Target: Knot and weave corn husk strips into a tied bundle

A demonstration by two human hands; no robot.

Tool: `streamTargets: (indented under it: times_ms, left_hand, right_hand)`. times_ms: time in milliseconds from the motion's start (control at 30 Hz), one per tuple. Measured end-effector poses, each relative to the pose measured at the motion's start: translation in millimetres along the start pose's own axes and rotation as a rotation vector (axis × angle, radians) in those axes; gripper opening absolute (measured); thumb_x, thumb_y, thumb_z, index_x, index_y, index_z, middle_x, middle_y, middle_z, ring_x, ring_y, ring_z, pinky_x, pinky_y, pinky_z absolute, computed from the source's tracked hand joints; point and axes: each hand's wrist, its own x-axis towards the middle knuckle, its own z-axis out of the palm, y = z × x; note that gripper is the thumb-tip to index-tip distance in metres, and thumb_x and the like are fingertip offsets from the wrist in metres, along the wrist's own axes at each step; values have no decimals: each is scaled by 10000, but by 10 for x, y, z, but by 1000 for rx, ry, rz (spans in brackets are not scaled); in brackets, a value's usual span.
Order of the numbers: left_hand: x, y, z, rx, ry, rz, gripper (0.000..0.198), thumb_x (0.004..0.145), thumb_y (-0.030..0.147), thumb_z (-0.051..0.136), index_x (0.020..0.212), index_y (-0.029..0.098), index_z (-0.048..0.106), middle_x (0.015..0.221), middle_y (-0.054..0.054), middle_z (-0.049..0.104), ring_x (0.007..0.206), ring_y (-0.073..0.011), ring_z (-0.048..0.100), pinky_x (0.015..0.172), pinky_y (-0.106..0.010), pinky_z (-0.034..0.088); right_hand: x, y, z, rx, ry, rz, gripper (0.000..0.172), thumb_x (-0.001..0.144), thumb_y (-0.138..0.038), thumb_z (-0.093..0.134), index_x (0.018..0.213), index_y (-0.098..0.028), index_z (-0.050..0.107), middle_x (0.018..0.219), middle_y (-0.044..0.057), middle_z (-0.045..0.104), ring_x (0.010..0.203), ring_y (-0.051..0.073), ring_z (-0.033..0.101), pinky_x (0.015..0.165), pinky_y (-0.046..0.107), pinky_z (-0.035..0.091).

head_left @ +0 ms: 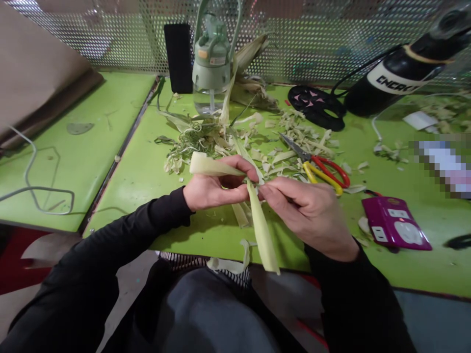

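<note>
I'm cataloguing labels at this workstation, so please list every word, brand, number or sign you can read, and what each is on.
"ENERG", its last letters curving out of sight: white band on the black bottle.
Too small to read: label on the pale green bottle.
Too small to read: gold mark on the purple socket block.
Blurred out: any text on the pixelated item at the right edge.

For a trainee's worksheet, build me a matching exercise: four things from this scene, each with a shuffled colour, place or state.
1. Scissors
2. Husk strip
3. Power socket
4. Green-lidded bottle

A. Purple
B. Upright near the mesh
C. Partly red, partly yellow
D. At the fingertips of the left hand and right hand

Pairs: 1-C; 2-D; 3-A; 4-B
</note>
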Motion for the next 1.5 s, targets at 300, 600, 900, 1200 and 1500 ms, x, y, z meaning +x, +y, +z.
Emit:
streamTargets:
  times_ms: [300,600,900,1200,1500]
  left_hand:
    - [26,-66,-27,-85,-9,-38,294,765,301,767,922,130,587,789,4,641,639,-75,657,667,-206,589]
    - [112,-84,-112,-244,-57,-284,404,786,181,751,1136,89,570,830,-39,734,698,-103,719,701,-210,606]
    - [106,-119,-89,-53,19,-231,319,824,210,707,1091,78,592,814,-33,739,699,-97,713,723,-217,610]
    - [49,-182,3,-23,57,-53,336,810,349,729,986,114,565,756,6,649,659,-82,661,714,-227,609]
    - [35,-95,-3,-5,27,-65,290,788,247,743,968,121,552,761,4,638,679,-76,663,634,-168,561]
  right_hand:
    - [8,66,-9,-2,33,32,316,949,-311,534,653,-205,564,528,-48,427,455,84,379,475,259,306]
    - [114,325,58,-143,74,18,235,952,-347,513,995,-192,685,827,45,710,621,169,605,588,305,438]
    - [106,298,162,-223,189,-88,189,871,-265,639,1049,-211,606,870,39,704,704,179,648,612,298,496]
    - [97,269,217,-160,370,-224,77,878,-200,675,944,-238,689,904,26,755,817,185,710,716,319,556]
    - [53,241,230,-56,396,-42,57,892,-275,672,930,-236,688,810,-7,724,708,140,660,617,284,505]
